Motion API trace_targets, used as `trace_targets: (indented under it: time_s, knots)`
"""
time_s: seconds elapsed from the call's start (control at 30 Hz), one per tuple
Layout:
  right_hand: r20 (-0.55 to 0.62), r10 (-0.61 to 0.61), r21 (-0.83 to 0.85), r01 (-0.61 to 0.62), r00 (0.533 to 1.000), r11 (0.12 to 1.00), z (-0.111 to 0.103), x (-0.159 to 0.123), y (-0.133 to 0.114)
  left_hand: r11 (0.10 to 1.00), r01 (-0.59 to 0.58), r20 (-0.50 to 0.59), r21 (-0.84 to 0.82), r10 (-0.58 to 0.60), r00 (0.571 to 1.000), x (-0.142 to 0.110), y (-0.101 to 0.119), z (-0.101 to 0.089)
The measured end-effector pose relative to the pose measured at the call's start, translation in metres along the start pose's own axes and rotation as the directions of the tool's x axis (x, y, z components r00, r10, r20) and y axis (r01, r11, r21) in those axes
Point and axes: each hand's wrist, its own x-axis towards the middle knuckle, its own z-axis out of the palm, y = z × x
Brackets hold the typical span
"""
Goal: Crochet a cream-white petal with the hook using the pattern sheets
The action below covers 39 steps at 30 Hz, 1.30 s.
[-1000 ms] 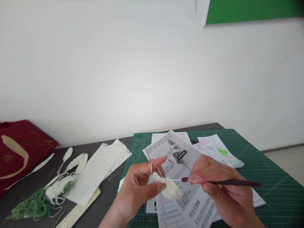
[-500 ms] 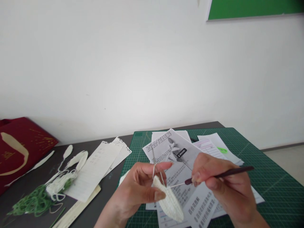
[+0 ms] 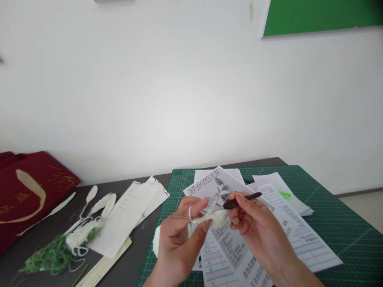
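Cream crochet piece [image 3: 214, 217], small, flat and partly hidden by fingers, sits pinched in the left hand [image 3: 179, 235] above the desk's near edge; the right hand [image 3: 254, 225] grips a dark crochet hook [image 3: 241, 200], tip unseen.

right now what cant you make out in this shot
- Crochet hook tip, head view: hidden behind the white crochet piece and right hand.
- Printed sheet text: too small, partly covered by both hands.
- Left hand wrist: cut off by the bottom edge.
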Motion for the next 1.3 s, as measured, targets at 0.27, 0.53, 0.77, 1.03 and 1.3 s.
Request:
trace_targets:
  time_s: [0.27,0.53,0.77,1.03,1.3]
  knots:
    - [-0.008,-0.080,-0.064,0.079,0.997,0.995,0.007,-0.005,0.005,0.993,0.105,-0.079,-0.060,-0.110,0.991,-0.001,0.000,0.001]
    - [-0.011,-0.040,-0.046,0.040,0.999,0.998,0.006,-0.002,0.008,0.990,0.142,-0.072,0.016,-0.141,0.987,0.002,0.005,-0.001]
    - [-0.044,0.012,0.014,-0.011,0.999,1.000,0.006,0.000,0.013,0.990,-0.087,-0.107,0.114,0.099,0.989,-0.003,-0.011,0.005]
    - [0.129,-0.457,-0.455,0.463,0.880,0.761,0.004,-0.008,0.016,0.991,0.057,-0.322,0.122,-0.015,0.947,-0.006,-0.017,0.017]
    - [0.783,-0.545,-0.377,0.926,0.300,-0.031,-0.004,-0.012,0.009,0.697,0.393,-0.096,-0.600,-0.551,0.829,0.001,0.001,0.019]
